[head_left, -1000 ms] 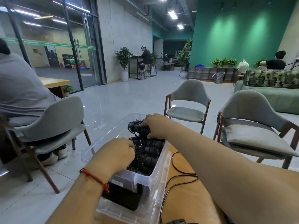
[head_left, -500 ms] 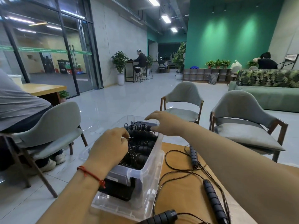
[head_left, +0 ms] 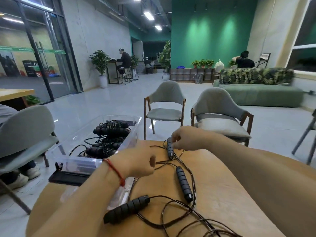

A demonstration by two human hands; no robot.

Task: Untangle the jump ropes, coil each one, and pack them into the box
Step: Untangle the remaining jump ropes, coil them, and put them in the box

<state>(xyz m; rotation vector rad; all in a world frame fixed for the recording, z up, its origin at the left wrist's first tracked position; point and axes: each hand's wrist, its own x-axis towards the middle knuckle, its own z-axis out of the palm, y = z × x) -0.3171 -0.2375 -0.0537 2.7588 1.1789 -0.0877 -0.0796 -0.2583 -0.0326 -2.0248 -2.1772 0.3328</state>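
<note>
A clear plastic box point(head_left: 80, 164) stands at the left end of the wooden table point(head_left: 222, 194), with several coiled black jump ropes point(head_left: 109, 132) inside. A loose tangled rope cord point(head_left: 171, 212) lies across the table with three black ribbed handles: a far one point(head_left: 169, 150), a middle one point(head_left: 183, 183) and a near one point(head_left: 126, 209). My right hand point(head_left: 186, 137) pinches the top of the far handle. My left hand point(head_left: 138, 161) hovers beside the box, fingers curled, thumb close to the cord; whether it holds the cord is unclear.
A black lid point(head_left: 68, 177) lies at the box's near end. Two grey chairs point(head_left: 165, 103) point(head_left: 218, 113) stand just beyond the table. At left another grey chair point(head_left: 25, 130) holds a seated person. A green sofa point(head_left: 256, 94) is further back.
Both hands left the box and moved right over the table. My right hand took hold of the far handle. The view swung right and down, showing more loose rope.
</note>
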